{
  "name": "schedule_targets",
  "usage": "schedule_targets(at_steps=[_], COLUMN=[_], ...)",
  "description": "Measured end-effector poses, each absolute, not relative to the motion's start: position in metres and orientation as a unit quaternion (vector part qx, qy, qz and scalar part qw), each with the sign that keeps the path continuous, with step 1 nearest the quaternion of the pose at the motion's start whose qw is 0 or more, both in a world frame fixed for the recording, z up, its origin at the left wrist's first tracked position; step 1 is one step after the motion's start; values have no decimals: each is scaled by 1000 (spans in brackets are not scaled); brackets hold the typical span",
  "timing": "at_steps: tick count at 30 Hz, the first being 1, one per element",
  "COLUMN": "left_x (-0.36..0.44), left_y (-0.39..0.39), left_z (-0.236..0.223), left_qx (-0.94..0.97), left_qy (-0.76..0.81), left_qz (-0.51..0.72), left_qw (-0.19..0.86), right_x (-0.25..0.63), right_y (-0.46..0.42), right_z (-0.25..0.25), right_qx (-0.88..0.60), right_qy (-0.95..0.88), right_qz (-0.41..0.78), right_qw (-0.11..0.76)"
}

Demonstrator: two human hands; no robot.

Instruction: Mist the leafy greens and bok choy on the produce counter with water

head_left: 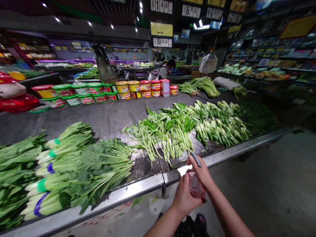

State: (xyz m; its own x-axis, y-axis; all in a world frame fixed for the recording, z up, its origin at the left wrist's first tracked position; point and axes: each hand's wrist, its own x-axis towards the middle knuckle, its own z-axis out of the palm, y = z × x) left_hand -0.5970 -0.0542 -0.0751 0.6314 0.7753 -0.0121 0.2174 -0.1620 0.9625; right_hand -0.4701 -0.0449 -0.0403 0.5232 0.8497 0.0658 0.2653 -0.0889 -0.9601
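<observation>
Low in the middle of the head view, both hands hold a spray bottle (196, 185) with a clear, pinkish, ribbed body and a grey head. My left hand (182, 197) is wrapped round the body from the left. My right hand (202, 172) closes round the head; its palm side is hidden. Just beyond the bottle, loose leafy greens with long stems (170, 131) lie on the black mesh of the display stand (118, 113). To their right are rows of small bok choy (222, 130).
A metal rim (138, 188) runs along the stand's front. Dark leafy greens (106, 163) and banded bunches (66, 148) lie left. Stacked tubs (95, 89) line the back, near bundled long green stalks (204, 86). A person (166, 69) is farther off. Price signs (161, 34) hang above.
</observation>
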Motion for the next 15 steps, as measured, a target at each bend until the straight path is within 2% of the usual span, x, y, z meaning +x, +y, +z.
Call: schedule_targets(at_steps=[8, 15], left_x=[-607, -609], left_y=[-44, -20], left_z=[-66, -48], left_qx=[730, 736], left_qy=[346, 352], left_qz=[267, 292], left_qw=[525, 499], right_x=[-477, -479], right_y=[-30, -4], right_z=[-39, -17], right_qx=[-680, -661], right_qy=[-402, -439], right_qz=[285, 257], right_qw=[543, 551])
